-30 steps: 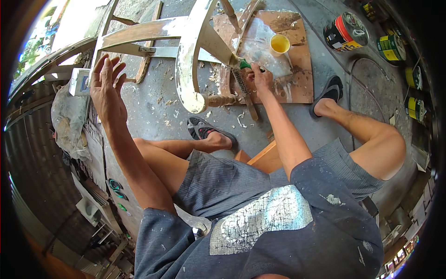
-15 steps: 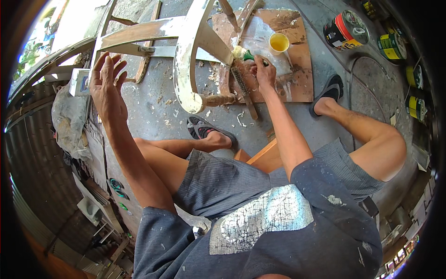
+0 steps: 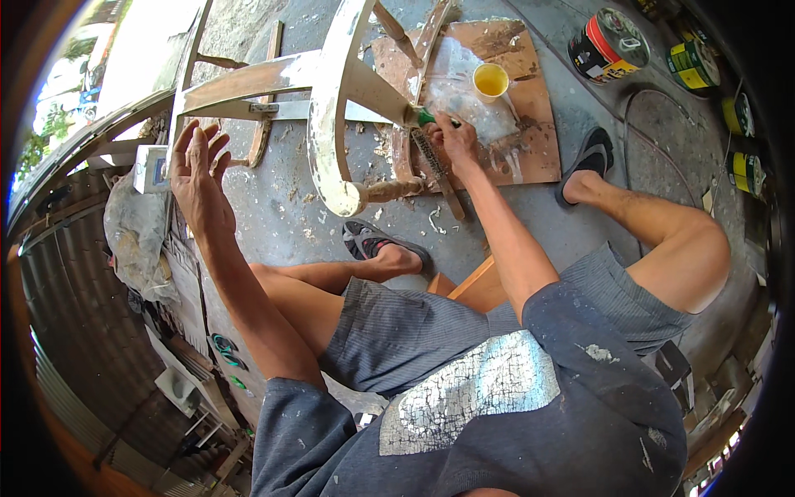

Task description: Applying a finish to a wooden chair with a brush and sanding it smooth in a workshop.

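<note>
Beside the pale wooden chair frame (image 3: pixel 325 124), the right hand (image 3: pixel 457 142) has its fingers clamped on a green-handled brush (image 3: pixel 426 117). Half a second ago its bristles showed clear of the wood; now the frame's tapered panel (image 3: pixel 368 87) hides them, so the brush seems back against that far face, though contact is out of sight. Near an upright (image 3: pixel 187 70), the left hand (image 3: pixel 203 178) hovers, fingers slightly apart, apparently holding nothing.

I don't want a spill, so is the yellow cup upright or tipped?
Upright: the yellow cup stands on the board, its round mouth facing up, yellow contents inside.
</note>
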`<action>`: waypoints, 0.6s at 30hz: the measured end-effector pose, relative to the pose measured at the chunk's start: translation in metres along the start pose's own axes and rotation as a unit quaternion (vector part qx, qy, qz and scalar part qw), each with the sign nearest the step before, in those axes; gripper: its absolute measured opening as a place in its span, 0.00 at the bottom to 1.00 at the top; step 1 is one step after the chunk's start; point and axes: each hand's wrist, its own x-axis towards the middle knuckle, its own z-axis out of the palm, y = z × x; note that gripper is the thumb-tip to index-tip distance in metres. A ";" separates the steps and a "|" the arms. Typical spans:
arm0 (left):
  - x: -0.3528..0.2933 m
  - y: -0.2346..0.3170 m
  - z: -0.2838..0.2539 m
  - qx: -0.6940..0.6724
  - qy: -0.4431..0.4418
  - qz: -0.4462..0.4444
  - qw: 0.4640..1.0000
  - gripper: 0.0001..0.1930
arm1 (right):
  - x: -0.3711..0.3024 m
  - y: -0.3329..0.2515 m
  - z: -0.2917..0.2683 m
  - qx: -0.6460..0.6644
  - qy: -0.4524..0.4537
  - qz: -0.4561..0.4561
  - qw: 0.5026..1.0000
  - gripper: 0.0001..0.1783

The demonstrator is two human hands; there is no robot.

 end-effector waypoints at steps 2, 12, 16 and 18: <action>0.001 -0.001 0.001 -0.001 -0.004 0.001 1.000 0.20 | -0.002 -0.011 0.004 -0.045 -0.002 -0.025 0.999 0.16; 0.000 0.007 0.009 -0.001 -0.016 -0.001 1.000 0.20 | -0.036 -0.107 0.022 0.138 -0.138 -0.026 0.980 0.17; -0.001 0.007 0.002 -0.005 -0.012 0.004 1.000 0.20 | -0.028 -0.101 0.006 0.257 -0.178 0.028 0.950 0.14; -0.001 0.005 0.002 -0.007 -0.011 0.003 1.000 0.20 | -0.022 -0.075 0.000 0.284 -0.189 0.053 0.939 0.14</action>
